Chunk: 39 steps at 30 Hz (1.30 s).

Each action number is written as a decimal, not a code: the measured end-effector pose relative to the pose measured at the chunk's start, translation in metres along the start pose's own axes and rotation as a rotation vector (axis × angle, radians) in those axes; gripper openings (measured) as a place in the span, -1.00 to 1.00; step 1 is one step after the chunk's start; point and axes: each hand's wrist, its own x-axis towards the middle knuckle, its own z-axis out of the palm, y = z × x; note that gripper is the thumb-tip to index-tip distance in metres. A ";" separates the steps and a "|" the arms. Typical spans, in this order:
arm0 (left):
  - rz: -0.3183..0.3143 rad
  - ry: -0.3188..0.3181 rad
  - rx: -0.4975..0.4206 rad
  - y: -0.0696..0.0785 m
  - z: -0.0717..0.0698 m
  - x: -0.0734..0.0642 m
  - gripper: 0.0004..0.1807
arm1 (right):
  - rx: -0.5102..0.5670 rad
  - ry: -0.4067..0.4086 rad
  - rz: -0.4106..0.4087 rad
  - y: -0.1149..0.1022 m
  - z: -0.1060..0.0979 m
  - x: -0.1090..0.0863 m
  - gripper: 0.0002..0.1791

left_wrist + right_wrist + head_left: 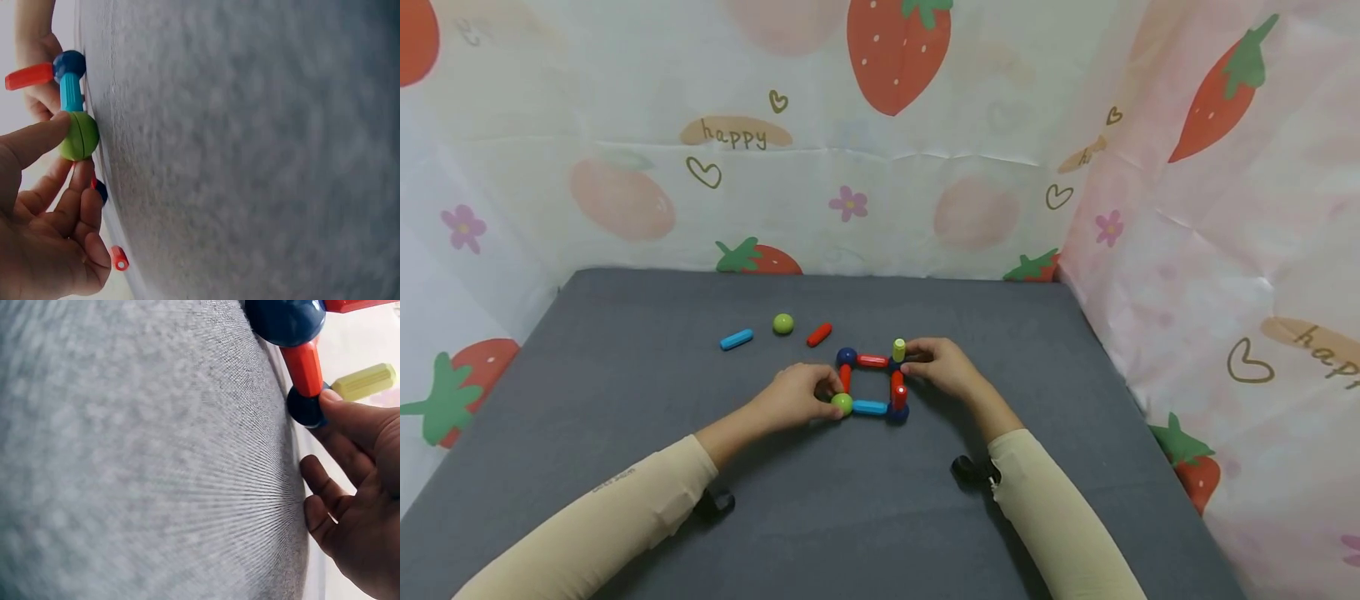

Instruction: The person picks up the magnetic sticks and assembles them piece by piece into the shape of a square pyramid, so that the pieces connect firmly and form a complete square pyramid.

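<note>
A square of magnetic rods and balls lies on the grey tabletop. My left hand (pixel 797 393) pinches the light green ball (pixel 842 405) at its near left corner between thumb and fingers. A light blue rod (pixel 870 407) joins that ball to a dark blue ball (pixel 897 414), on which a red rod (pixel 900 395) stands up. At the far right corner, my right hand (pixel 951 367) pinches another dark blue ball (pixel 304 407), with a yellow-green rod (pixel 898 350) standing on it. Red rods form the other sides, meeting at a dark blue ball (pixel 847 357) at the far left.
Beyond the square to the left lie a loose light blue rod (pixel 737 339), a light green ball (pixel 783 323) and a red rod (pixel 819 335). The grey tabletop (pixel 865 517) ends at a strawberry-printed curtain (pixel 895 217) behind and on both sides.
</note>
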 end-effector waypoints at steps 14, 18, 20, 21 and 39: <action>0.058 -0.058 -0.084 -0.006 -0.012 -0.007 -0.75 | 0.029 -0.005 -0.006 0.000 0.001 0.000 -0.61; 0.069 -0.037 -0.057 -0.016 -0.027 -0.009 -0.71 | 0.042 -0.003 0.000 0.001 0.001 0.000 -0.60; 0.066 -0.019 -0.038 -0.021 -0.037 -0.010 -0.70 | 0.047 0.000 0.004 0.001 0.001 0.000 -0.60; 0.061 -0.007 -0.032 -0.023 -0.041 -0.011 -0.69 | 0.048 0.002 0.004 0.002 0.001 0.000 -0.60; -0.032 0.199 0.047 -0.088 -0.105 -0.009 -0.63 | 0.029 0.016 -0.007 0.003 0.003 -0.001 -0.59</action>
